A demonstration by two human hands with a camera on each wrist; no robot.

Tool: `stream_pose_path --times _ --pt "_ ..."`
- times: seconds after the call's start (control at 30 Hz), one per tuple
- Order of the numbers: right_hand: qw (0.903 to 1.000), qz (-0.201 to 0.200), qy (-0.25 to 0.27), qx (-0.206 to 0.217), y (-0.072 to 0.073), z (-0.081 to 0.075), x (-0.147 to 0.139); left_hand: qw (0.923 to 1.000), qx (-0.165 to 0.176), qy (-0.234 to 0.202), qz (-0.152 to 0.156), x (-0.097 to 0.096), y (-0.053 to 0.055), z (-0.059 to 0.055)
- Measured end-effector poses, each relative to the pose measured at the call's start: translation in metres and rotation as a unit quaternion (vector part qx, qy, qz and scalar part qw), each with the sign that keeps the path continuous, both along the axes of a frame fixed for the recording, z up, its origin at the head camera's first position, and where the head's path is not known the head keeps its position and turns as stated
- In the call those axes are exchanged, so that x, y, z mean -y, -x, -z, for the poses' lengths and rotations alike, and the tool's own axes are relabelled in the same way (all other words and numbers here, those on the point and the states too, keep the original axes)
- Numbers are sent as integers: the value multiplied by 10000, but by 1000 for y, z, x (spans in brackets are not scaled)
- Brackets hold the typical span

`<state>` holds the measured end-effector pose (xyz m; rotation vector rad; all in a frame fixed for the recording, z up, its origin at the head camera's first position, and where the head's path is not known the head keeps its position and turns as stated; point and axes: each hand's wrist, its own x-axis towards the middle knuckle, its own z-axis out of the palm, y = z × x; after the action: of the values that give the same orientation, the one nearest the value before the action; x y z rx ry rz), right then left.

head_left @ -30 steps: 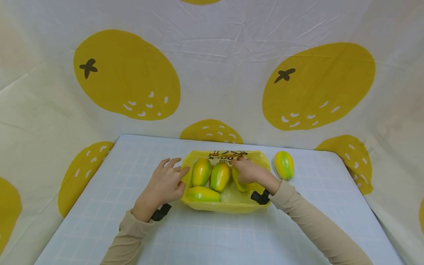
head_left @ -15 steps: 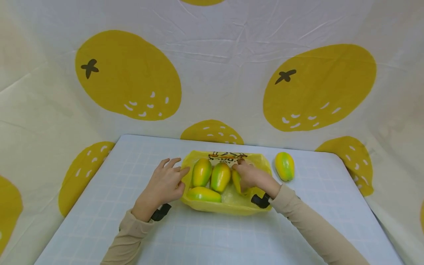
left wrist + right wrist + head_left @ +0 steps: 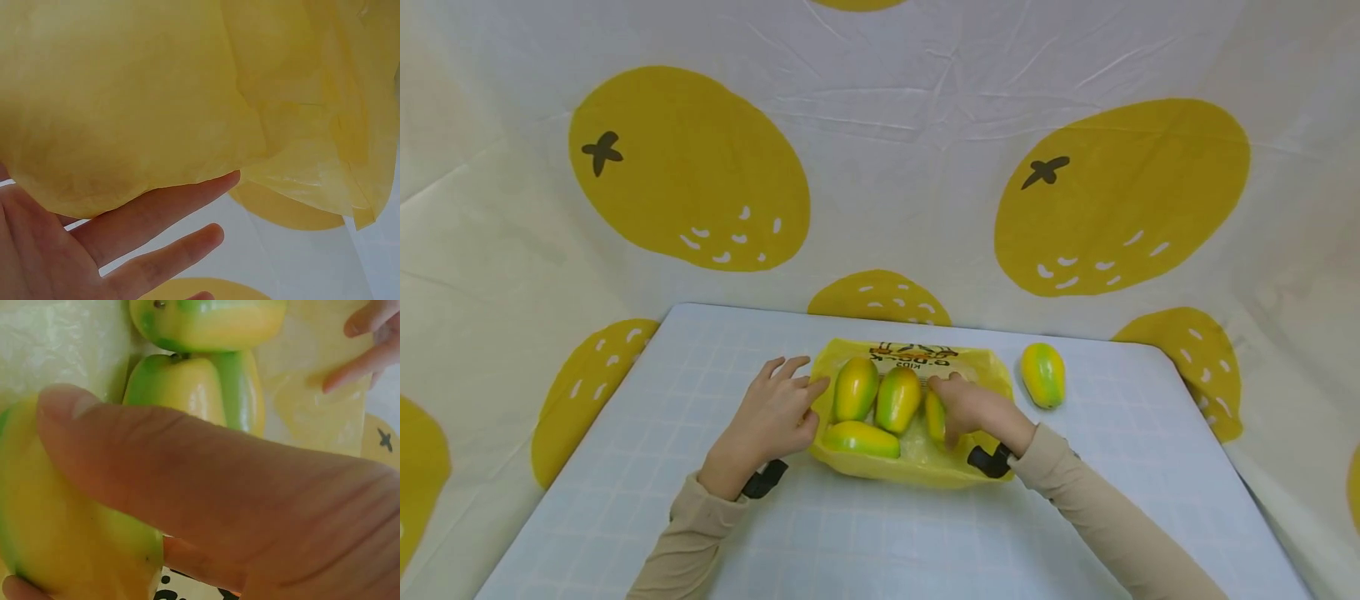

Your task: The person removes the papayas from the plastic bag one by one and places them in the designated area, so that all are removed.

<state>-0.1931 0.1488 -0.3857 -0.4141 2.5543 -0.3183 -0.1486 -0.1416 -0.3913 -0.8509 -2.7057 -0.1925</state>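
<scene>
In the head view a yellow plastic bag (image 3: 917,471) lies spread open on the table, its lettered side at the back. Inside it at the left are two upright papayas, one papaya (image 3: 856,390) beside another papaya (image 3: 898,402), with a papaya (image 3: 861,439) lying sideways in front. My right hand (image 3: 977,411) reaches into the bag and holds a papaya (image 3: 62,512), thumb over one side and a fingertip at the other. My left hand (image 3: 778,414) has its fingers extended against the bag's left side; the left wrist view shows the bag along them.
One papaya (image 3: 1043,375) lies on the table outside the bag, to its right. The table (image 3: 880,542) has a pale checked cover. Fruit-printed cloth (image 3: 895,183) hangs behind the table and at both sides.
My right hand has shifted slightly towards me with the papaya low in the bag, uncovering more of the lettering. My left hand has stayed in place.
</scene>
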Motion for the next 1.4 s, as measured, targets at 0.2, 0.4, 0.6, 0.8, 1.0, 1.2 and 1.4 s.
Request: stream_pose_path --times 0.2,0.4,0.6,0.8,1.0,1.2,1.4 --pt "9998 -136 146 -7 -2 -5 -1 10000 -49 7 14 1 0 1" --pt "9981 -360 500 -61 -5 -15 -5 9999 -140 3 79 1 0 2" --pt "9971 -376 649 -139 -8 -25 -9 9999 -141 35 60 1 0 1" --pt "9914 -501 1178 -275 -14 -37 -16 9999 -131 73 37 1 0 1" --pt "9817 -475 1829 -226 -24 -47 -25 9998 -164 62 62 1 -1 1" --pt "9656 -470 2555 -134 -29 -54 -37 9998 -183 53 79 1 -1 1" --pt "9509 -190 3085 151 -34 -57 -49 9998 -161 59 57 2 -1 1"
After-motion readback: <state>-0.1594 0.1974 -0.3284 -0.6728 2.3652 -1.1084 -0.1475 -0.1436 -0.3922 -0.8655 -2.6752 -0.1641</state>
